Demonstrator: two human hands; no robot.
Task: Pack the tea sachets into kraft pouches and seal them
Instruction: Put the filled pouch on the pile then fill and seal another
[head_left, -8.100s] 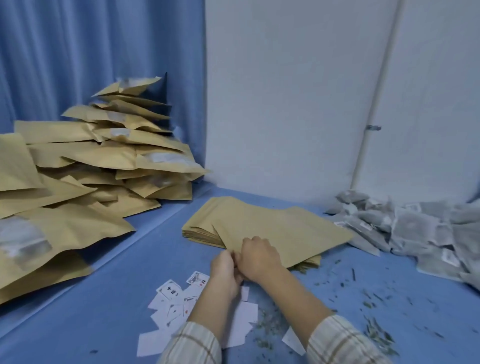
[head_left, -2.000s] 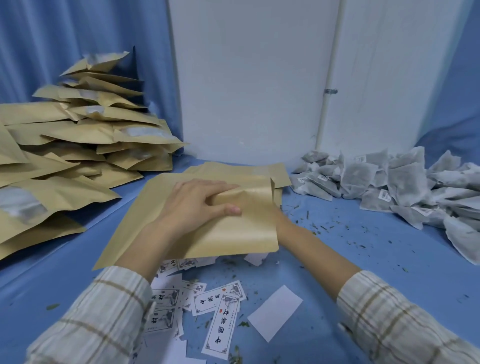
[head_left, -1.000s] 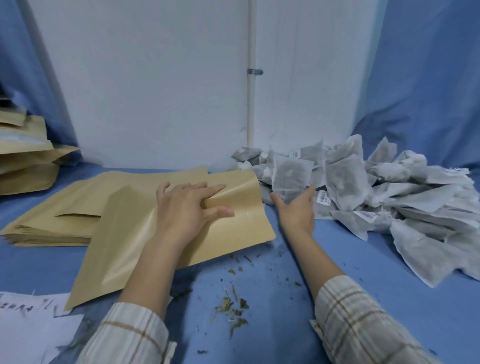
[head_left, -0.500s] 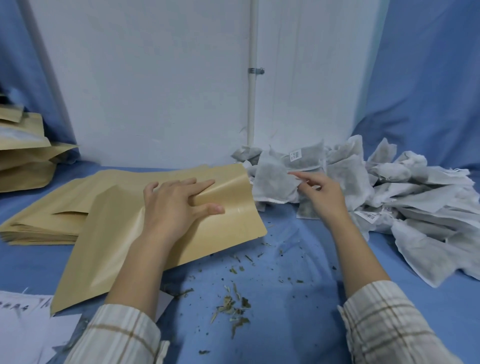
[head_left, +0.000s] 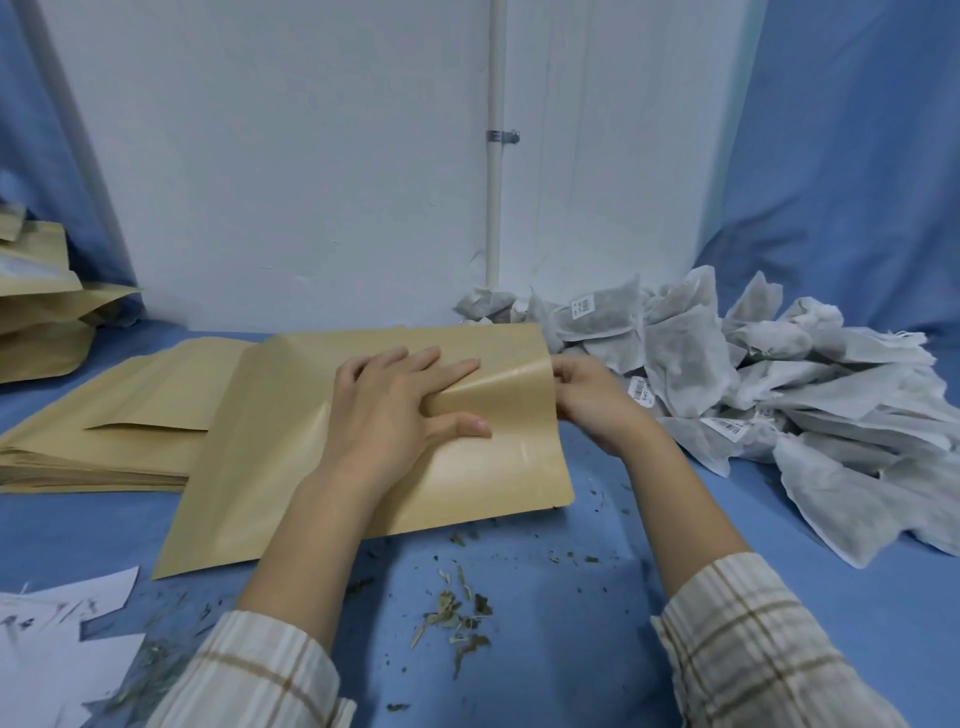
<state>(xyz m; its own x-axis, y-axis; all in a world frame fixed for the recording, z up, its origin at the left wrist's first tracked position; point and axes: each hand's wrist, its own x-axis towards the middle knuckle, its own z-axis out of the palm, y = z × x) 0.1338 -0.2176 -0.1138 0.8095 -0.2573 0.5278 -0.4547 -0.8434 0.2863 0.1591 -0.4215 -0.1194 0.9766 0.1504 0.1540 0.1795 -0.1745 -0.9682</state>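
Surface: blue-covered table (head_left: 597, 649) is carrying everything.
Left edge: flat kraft pouches (head_left: 119, 415) are lying stacked.
Right edge: tea sachets (head_left: 753, 395) are lying heaped.
Near edge: tea crumbs (head_left: 457, 618) and paper labels (head_left: 57, 639) are lying loose.

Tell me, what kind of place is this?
Probably a small tea-packing workspace: a heap of tea sachets, a stack of flat kraft pouches, and loose tea crumbs on a blue-covered table.

Open blue tabletop (head_left: 597, 649) is left at lower centre, strewn only with leaf crumbs (head_left: 457, 618). The right is blocked by heaped sachets (head_left: 779, 395), the left by stacked pouches (head_left: 104, 415).
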